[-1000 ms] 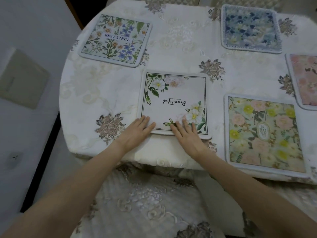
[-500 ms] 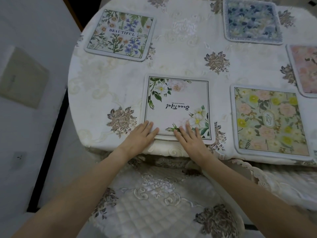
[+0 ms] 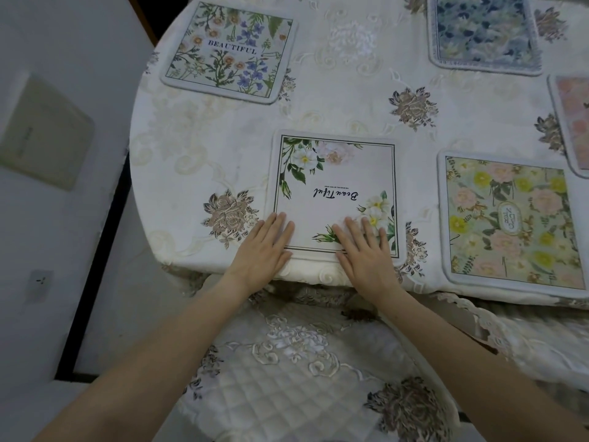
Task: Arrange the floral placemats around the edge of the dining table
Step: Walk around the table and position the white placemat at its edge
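At the lower middle of the frame we are pressing both palms on the near edge of the white placemat (image 3: pixel 334 193), the left hand (image 3: pixel 264 250) on its lower left corner and the right hand (image 3: pixel 363 253) on its lower right part, fingers of both stretched out flat and close together, gripping nothing, only bearing down on the mat. Compared with a second ago the hands are sitting on the same spots of the mat and the mat is keeping its place at the near rim of the table (image 3: pixel 223 148); what is shifting is mostly our view, which is dropping so that the quilted chair seat (image 3: pixel 287 387) is filling more of the bottom. We are judging from this that the mat is already placed and is only being smoothed or squared, so this place setting is nearly finished. The mat is close to square, slightly taller than wide in the frame, its longer side running from the bottom toward the top; its script is reading upside down to us, so its top is pointing at the near rim. Four other mats are lying around it: one lettered mat (image 3: pixel 229 49) upper left, a blue mat (image 3: pixel 484 30) upper right, a pink mat (image 3: pixel 573 122) at the right edge, a yellow-flowered mat (image 3: pixel 510 221) just beside ours at right
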Tool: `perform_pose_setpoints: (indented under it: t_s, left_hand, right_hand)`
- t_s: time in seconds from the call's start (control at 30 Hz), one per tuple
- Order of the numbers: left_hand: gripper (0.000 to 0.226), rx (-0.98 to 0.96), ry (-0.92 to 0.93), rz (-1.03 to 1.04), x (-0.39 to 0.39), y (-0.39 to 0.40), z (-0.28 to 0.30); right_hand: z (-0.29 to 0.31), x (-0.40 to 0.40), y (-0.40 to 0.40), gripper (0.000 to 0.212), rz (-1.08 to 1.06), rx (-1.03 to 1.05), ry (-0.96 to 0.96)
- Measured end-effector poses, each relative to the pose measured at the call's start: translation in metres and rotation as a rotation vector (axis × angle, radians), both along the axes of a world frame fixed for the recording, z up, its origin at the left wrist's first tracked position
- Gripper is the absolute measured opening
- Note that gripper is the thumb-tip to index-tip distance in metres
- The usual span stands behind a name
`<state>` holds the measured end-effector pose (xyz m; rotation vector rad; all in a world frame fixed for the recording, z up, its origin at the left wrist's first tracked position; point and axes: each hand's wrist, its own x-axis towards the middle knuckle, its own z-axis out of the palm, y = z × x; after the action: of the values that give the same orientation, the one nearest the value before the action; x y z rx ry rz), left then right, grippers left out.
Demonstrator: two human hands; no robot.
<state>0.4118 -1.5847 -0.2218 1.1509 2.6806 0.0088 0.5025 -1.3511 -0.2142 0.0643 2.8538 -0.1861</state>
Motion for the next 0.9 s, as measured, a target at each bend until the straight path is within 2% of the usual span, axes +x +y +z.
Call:
perform_pose_setpoints:
  t_s: [0.2,0.37,0.53,0.7,0.9]
  left_hand:
    - [0.057,0.003,-0.035,0.013,-0.001,0.002,0.007]
    - [0.053,0.133,-0.070,0.051,-0.013,0.007,0.038]
    - [0.051,0.316,0.031,0.102,-0.019,0.006,0.095]
    - [0.055,0.404,0.181,0.161,-0.012,-0.006,0.155]
    - [0.054,0.436,0.265,0.327,0.020,-0.036,0.180]
  right_hand:
    - [0.003,-0.001,-0.001,0.052,-0.053,-0.082,0.023]
    - [0.027,-0.009,-0.008,0.051,-0.177,-0.188,0.091]
    - [0.079,-0.016,-0.022,0.052,-0.201,-0.220,0.243]
    - [0.139,-0.017,-0.033,0.055,-0.144,-0.162,0.377]
    - [0.176,-0.007,-0.048,0.055,-0.058,-0.166,0.454]
